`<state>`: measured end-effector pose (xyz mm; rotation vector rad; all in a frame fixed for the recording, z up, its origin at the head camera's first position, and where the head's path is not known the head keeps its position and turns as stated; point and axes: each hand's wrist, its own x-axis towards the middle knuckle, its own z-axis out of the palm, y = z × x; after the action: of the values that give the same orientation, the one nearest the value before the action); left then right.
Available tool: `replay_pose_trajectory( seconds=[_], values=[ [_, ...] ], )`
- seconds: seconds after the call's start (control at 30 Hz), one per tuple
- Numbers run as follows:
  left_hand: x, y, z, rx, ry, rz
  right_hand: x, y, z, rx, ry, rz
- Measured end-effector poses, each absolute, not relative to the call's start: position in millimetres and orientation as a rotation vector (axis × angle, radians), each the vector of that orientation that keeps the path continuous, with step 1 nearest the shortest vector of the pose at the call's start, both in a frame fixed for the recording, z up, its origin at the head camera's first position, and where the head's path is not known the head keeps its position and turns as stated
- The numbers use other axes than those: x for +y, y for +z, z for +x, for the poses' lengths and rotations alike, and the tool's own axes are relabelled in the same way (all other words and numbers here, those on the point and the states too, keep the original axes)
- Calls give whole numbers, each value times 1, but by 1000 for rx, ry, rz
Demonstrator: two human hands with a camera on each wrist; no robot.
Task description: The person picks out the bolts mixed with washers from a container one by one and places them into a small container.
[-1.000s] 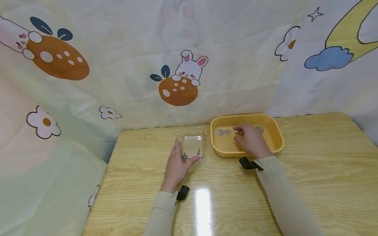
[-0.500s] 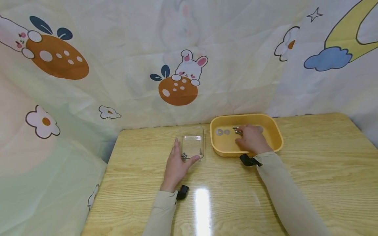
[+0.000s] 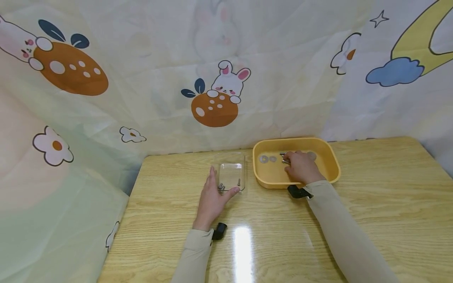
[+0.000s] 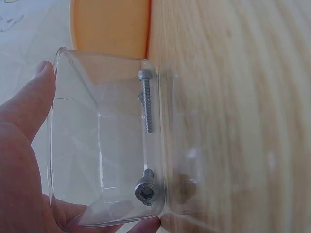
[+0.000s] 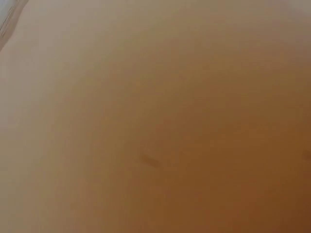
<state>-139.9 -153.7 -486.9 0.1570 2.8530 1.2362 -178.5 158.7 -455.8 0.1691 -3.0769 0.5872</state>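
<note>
In the head view my left hand point(image 3: 211, 198) holds a clear plastic box point(image 3: 231, 169) at its near left corner, thumb and fingers spread round its walls. Several socket-head screws lie inside it; the left wrist view shows a long screw point(image 4: 146, 99) along the floor and another screw point(image 4: 146, 189) with its hex socket facing the camera. My right hand point(image 3: 302, 167) reaches into a yellow bin point(image 3: 270, 183), fingers bent down at some metal screws point(image 3: 285, 160). Its fingertips are hidden, so whether they pinch a screw cannot be seen.
Flat round washers point(image 3: 263, 159) lie at the bin's left, and another washer point(image 3: 312, 155) lies behind the right hand. Both containers stand on a wooden table point(image 3: 276, 228) near its back edge, against a printed cloth point(image 3: 159, 78). The right wrist view is a brown blur.
My right hand has moved slightly right and down toward the screws in the bin. The lone screw in the clear box has shifted slightly. My left hand keeps its place.
</note>
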Motion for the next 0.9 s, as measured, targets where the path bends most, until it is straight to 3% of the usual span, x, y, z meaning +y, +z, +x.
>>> replay_pose_trajectory(
  seconds=[0.9],
  values=[
    [-154,-486,-138,2858,1237,176,158,-460,-179,-3117,592,133]
  ],
)
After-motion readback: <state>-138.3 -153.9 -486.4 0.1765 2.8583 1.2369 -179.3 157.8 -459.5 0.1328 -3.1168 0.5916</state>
